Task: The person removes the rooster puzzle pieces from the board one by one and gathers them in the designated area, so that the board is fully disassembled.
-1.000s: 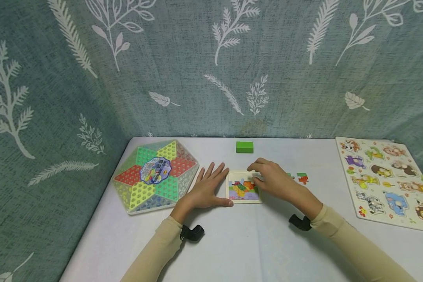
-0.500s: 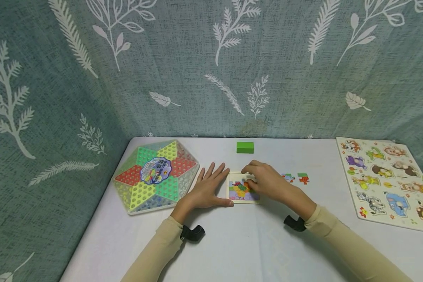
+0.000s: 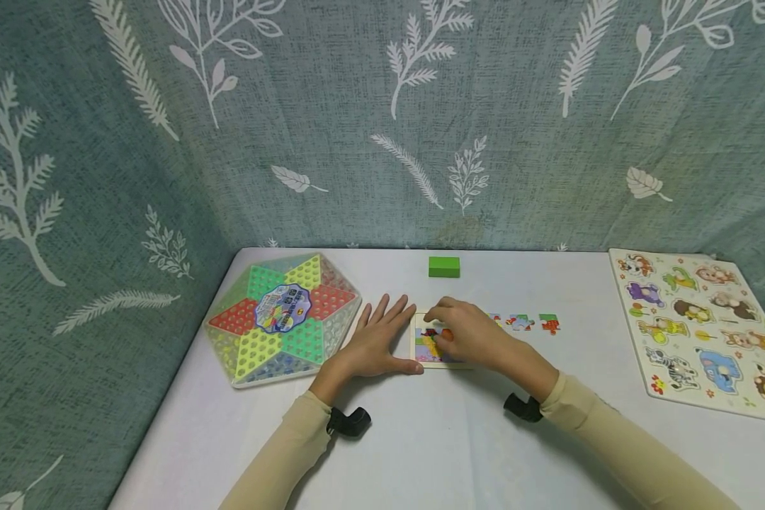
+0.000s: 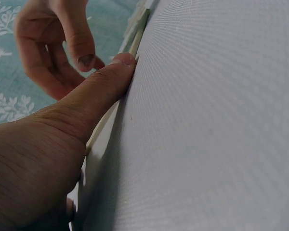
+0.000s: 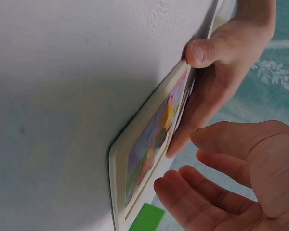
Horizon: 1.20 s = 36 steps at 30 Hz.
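A small jigsaw puzzle [image 3: 427, 348] with a colourful cartoon picture lies in a pale framed tray [image 5: 116, 190]; its upper part is bare. My left hand [image 3: 379, 345] lies spread along the tray's left side, its thumb touching the lower left corner. Over the right part of the puzzle hovers my right hand [image 3: 478, 336], fingers bent loosely. In the right wrist view nothing shows between its thumb [image 5: 221, 137] and fingers. Loose jigsaw pieces [image 3: 520, 323] lie to the right, partly hidden behind the right hand.
A green block [image 3: 443, 267] stands behind the tray. To the left lies a hexagonal Chinese checkers board [image 3: 306, 340] with coloured triangles. An animal picture board [image 3: 659, 365] lies at the far right. Patterned curtain [image 3: 331, 142] encloses the table's back and left.
My right hand has moved left across the puzzle, covering more of its right side and uncovering more loose pieces behind it. The left hand has stayed in place.
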Each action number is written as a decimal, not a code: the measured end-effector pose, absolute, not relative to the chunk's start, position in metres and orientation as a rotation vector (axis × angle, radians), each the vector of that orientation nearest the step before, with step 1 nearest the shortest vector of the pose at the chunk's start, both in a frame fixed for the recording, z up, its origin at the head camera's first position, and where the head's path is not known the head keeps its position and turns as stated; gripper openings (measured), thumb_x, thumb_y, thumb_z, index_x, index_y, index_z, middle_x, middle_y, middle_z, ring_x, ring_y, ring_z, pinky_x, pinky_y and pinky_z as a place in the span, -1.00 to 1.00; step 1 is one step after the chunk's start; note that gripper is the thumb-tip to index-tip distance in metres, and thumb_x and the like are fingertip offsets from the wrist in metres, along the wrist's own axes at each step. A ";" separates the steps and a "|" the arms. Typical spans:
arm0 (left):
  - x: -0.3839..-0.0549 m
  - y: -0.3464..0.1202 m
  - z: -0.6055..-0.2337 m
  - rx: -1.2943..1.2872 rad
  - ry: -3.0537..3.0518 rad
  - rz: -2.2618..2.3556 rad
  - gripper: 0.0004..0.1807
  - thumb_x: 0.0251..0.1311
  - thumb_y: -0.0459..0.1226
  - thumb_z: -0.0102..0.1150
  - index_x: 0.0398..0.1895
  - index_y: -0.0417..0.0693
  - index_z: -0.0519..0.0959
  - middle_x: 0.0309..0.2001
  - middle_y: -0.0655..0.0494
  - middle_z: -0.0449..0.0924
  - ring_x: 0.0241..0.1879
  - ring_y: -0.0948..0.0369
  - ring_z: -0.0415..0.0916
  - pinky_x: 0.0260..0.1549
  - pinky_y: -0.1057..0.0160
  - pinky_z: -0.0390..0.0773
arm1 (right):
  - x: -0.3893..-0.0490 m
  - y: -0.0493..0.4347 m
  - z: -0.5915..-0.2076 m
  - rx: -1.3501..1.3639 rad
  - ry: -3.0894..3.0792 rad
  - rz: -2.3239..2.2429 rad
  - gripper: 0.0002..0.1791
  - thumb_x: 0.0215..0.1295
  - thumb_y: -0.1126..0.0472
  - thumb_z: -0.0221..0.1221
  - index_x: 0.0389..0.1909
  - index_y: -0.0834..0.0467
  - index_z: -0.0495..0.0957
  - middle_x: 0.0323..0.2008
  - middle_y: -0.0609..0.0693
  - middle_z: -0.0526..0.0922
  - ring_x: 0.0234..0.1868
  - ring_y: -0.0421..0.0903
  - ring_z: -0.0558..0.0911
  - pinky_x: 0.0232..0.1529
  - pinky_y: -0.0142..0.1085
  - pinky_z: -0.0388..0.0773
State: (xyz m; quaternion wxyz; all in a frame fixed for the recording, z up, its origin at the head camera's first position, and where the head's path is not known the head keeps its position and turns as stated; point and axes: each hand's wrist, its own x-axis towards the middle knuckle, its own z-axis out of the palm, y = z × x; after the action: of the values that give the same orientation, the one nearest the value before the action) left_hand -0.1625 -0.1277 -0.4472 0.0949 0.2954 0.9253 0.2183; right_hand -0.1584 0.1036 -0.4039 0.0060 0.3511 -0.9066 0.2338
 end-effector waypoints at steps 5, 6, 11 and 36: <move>-0.163 -0.128 -0.447 0.878 2.736 0.661 0.21 0.02 0.29 0.37 0.62 0.01 -0.01 0.61 0.05 -0.23 0.56 -0.05 -0.46 0.42 -0.18 -0.46 | -0.159 0.099 -0.408 1.122 -2.842 0.727 -0.67 0.17 0.31 0.37 -0.02 0.26 0.67 -0.07 0.08 0.64 -0.03 0.05 0.64 0.02 -0.02 0.58; -0.163 -0.128 -0.447 0.877 2.734 0.662 0.21 0.02 0.30 0.36 0.62 0.01 -0.01 0.61 0.05 -0.24 0.56 -0.04 -0.46 0.42 -0.18 -0.46 | -0.159 0.097 -0.408 1.124 -2.844 0.730 -0.67 0.18 0.31 0.37 -0.02 0.27 0.66 -0.07 0.08 0.64 -0.03 0.05 0.64 0.03 -0.02 0.57; -0.163 -0.128 -0.448 0.881 2.738 0.659 0.21 0.02 0.30 0.37 0.62 0.01 0.00 0.61 0.05 -0.23 0.56 -0.03 -0.45 0.43 -0.18 -0.44 | -0.158 0.092 -0.409 1.124 -2.855 0.726 -0.68 0.19 0.31 0.35 -0.02 0.27 0.66 -0.06 0.08 0.64 -0.01 0.03 0.63 0.06 -0.02 0.56; -0.163 -0.128 -0.448 0.880 2.748 0.638 0.21 0.01 0.29 0.37 0.62 0.00 0.01 0.61 0.05 -0.21 0.56 -0.04 -0.45 0.42 -0.20 -0.44 | -0.160 0.080 -0.417 1.170 -2.808 0.643 -0.69 0.02 0.34 0.42 -0.15 0.20 0.69 -0.24 0.02 0.64 -0.20 -0.04 0.60 -0.15 -0.11 0.58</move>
State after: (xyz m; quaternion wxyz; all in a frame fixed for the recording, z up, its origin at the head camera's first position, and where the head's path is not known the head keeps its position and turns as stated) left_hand -0.1631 -0.1276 -0.4478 0.0931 0.2965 0.9258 0.2151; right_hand -0.1595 0.0804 -0.4172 0.0161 0.3761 -0.9031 0.2067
